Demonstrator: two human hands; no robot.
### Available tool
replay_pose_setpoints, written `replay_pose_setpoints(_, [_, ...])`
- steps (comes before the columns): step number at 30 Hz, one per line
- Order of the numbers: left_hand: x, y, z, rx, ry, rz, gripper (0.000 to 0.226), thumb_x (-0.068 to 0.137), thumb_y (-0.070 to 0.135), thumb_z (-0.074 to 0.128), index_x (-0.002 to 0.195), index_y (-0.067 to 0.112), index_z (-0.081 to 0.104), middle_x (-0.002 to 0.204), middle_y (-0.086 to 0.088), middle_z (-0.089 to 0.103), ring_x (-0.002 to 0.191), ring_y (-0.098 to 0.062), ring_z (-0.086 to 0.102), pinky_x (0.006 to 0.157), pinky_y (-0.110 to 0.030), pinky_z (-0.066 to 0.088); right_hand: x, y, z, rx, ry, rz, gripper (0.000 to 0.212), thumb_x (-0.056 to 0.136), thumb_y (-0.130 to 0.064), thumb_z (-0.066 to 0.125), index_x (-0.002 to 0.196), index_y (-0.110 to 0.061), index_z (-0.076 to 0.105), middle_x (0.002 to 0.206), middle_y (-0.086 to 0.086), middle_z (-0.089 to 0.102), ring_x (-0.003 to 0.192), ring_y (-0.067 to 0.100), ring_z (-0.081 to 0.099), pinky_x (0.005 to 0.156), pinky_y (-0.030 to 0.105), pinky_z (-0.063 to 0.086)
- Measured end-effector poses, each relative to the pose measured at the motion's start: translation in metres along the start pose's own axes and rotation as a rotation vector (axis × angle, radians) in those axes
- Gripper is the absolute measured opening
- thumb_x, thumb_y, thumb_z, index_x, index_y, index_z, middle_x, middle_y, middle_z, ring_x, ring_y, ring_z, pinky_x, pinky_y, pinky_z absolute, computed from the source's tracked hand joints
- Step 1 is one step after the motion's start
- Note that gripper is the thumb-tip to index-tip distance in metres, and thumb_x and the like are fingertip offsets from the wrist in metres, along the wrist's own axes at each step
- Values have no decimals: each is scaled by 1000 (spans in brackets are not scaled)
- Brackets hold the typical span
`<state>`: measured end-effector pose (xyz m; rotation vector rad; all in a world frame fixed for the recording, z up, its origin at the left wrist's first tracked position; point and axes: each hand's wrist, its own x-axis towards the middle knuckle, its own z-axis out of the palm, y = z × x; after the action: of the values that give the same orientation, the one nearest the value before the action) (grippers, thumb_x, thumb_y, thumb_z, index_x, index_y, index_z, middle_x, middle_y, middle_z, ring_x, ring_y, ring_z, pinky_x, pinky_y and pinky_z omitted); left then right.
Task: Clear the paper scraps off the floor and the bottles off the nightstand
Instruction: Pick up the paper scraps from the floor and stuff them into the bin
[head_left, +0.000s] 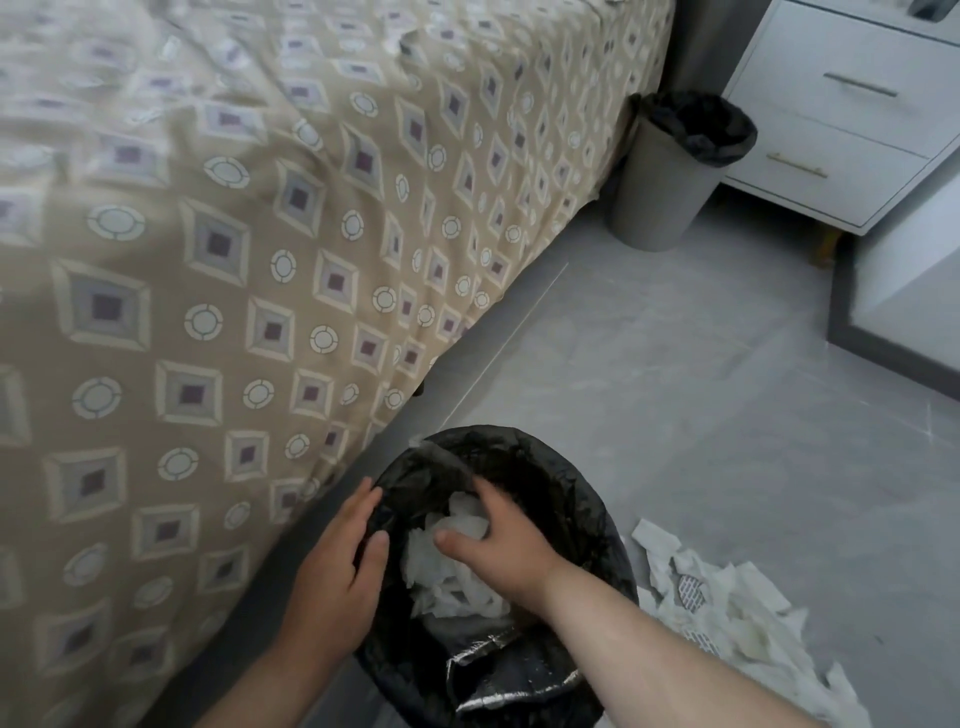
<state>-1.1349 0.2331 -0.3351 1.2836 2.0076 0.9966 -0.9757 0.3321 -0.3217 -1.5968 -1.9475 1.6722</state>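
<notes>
**Head view: both hands at the near bin, loose scrap pile to the right of it**

Patterned bed (260, 260) filled the left side. Left hand (340, 566) lay against the left rim of the near bin (576, 499), on its black liner, fingers almost straight, thumb on the plastic, gripping nothing that I could see. Right hand (501, 545) was inside the bin mouth, fingers curled down onto the binned paper (441, 582); motion blur, so gripping or letting go could not be told. The remaining paper scraps (737, 618) lay heaped on the floor (701, 389) just right of the bin and beside the right forearm. The heap ran from near the bin out toward the near right. Right hand was clearly the nearer one; nothing stood between it and the heap but the bin rim. Far right: a second lined bin (660, 187) just beside the white nightstand (841, 130), well apart from the hands; the nightstand top was mostly cut off.
</notes>
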Motion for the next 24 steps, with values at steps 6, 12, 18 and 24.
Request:
replay_pose_setpoints(6, [2, 9, -1, 96, -61, 1, 49, 92, 5, 48, 140, 14, 43, 149, 3, 35, 135, -6, 28, 109, -23, 19, -72, -32, -70, -216, 80, -131, 44, 88, -39, 60, 130, -26, 55, 122, -8, 63, 111, 8, 58, 98, 24, 44])
replay_pose_setpoints(12, [-4, 15, 7, 102, -46, -54, 50, 92, 0, 43, 141, 11, 39, 146, -8, 41, 134, -23, 37, 107, -29, 25, -124, 36, -107, 30, 376, 229, 12, 79, -31, 59, 89, -24, 61, 89, -1, 64, 83, 18, 58, 87, 44, 52])
replay_pose_setpoints(18, [-7, 16, 10, 110, -18, -60, 51, 92, 2, 42, 141, 13, 39, 145, -7, 42, 132, -25, 39, 108, -36, 29, -144, 65, -61, 227, 98, 411, 27, 84, -38, 64, 106, -25, 55, 99, -1, 64, 82, 16, 62, 62, 27, 54])
replay_pose_setpoints(24, [-5, 15, 12, 96, -16, -70, 51, 92, 3, 42, 141, 15, 39, 145, -6, 43, 132, -23, 39, 109, -36, 30, -136, 66, -66, 112, 256, 388, 13, 82, -19, 65, 92, -19, 56, 67, 7, 61, 43, 15, 50, 40, 22, 39])
